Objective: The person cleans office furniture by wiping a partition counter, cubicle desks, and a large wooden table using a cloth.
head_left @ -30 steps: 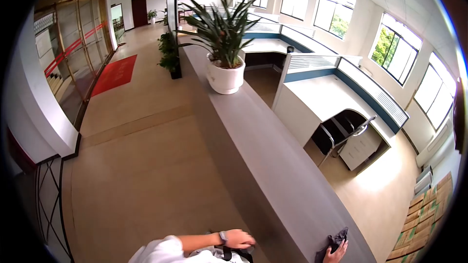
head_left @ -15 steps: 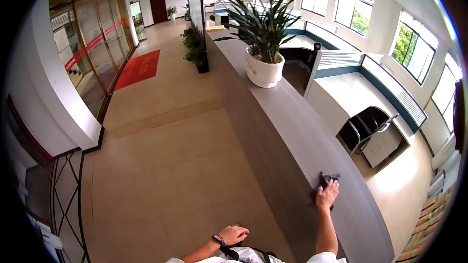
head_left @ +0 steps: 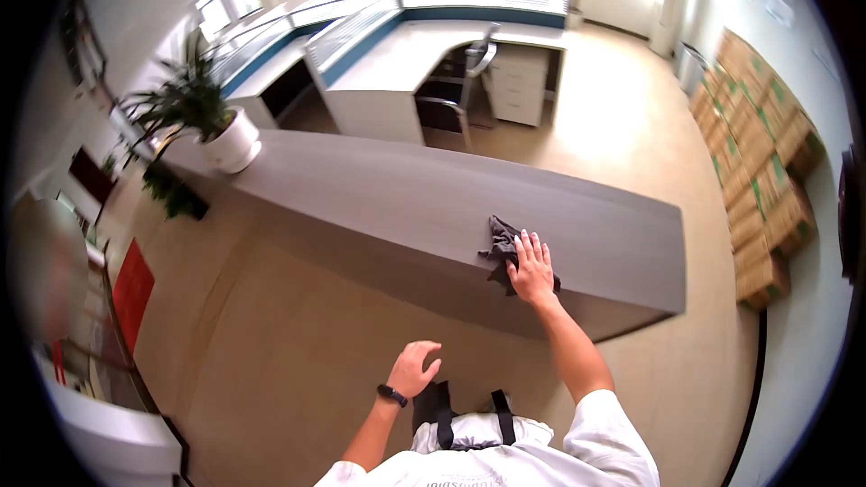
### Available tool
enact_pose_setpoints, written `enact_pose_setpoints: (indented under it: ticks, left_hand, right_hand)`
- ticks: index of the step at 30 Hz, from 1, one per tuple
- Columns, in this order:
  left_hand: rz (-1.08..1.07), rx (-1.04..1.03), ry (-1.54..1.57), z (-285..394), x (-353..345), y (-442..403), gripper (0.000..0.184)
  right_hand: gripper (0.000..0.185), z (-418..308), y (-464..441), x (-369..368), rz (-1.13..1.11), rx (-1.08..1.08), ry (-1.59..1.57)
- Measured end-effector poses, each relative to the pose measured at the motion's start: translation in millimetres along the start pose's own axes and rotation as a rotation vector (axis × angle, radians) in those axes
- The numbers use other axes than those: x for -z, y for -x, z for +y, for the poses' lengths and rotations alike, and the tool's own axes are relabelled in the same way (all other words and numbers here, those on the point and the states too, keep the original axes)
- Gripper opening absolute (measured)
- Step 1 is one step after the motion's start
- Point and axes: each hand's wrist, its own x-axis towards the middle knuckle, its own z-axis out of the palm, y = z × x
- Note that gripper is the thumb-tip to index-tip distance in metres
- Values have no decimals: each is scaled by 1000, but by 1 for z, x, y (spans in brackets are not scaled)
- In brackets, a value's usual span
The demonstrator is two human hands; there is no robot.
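On the grey counter top lies a crumpled dark cloth, partly hanging over the near edge. My right hand rests flat on it with the fingers stretched out, covering part of the cloth. Below and to the left, my left hand hangs in the air in front of my body, away from the counter. Its fingers are loosely bent and apart from the thumb, and I see nothing in it. A dark band is around that wrist.
A spiky plant in a white pot stands at the counter's left end. Behind the counter are white desks with partitions, an office chair and a drawer cabinet. Stacked cardboard boxes line the right wall. A red mat lies at left.
My view has swung to the right, bringing the counter's end and the boxes more into sight. My right hand stays on the cloth; my left hand is raised farther forward from my body.
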Motion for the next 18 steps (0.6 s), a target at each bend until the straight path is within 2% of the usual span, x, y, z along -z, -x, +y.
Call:
enact_pose_setpoints:
  ticks: [6, 10, 13, 15, 18]
  left_hand:
    - [-160, -291, 24, 88, -69, -106, 33]
    - [-173, -412, 25, 127, -116, -167, 16]
    - [-53, -475, 31, 139, -161, -202, 9]
    - [-3, -485, 55, 131, -179, -219, 6]
    - [224, -417, -7, 123, -213, -229, 5]
  right_hand:
    - [61, 133, 83, 61, 62, -239, 98]
    - [59, 210, 145, 90, 162, -380, 169]
    - [55, 253, 171, 117, 180, -455, 155]
    - [55, 258, 173, 130, 170, -477, 166]
    - [61, 281, 173, 136, 114, -479, 157]
